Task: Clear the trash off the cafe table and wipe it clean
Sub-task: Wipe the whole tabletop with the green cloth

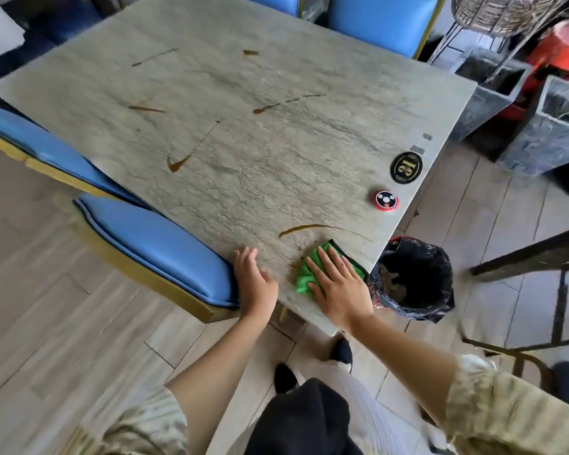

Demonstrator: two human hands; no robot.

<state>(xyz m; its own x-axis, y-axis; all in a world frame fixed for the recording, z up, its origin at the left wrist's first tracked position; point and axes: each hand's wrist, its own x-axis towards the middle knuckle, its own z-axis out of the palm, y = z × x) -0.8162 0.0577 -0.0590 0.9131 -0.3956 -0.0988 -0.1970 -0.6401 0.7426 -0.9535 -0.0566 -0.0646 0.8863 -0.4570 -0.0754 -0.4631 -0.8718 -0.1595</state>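
The grey stone-look cafe table (230,103) carries several brown streaks, such as one smear (309,228) just beyond my right hand. A green cloth (307,274) lies on the table's near corner. My right hand (337,284) is pressed flat on the cloth, fingers spread. My left hand (255,284) rests flat on the table's near edge, holding nothing. A bin with a black liner (413,277) stands on the floor just right of that corner, with brownish trash inside.
A red call button (387,201) and a black round number plaque (406,167) sit near the table's right edge. Blue padded chairs (151,244) line the left and far sides. Grey planters (552,126) and a dark metal chair (539,264) stand at the right.
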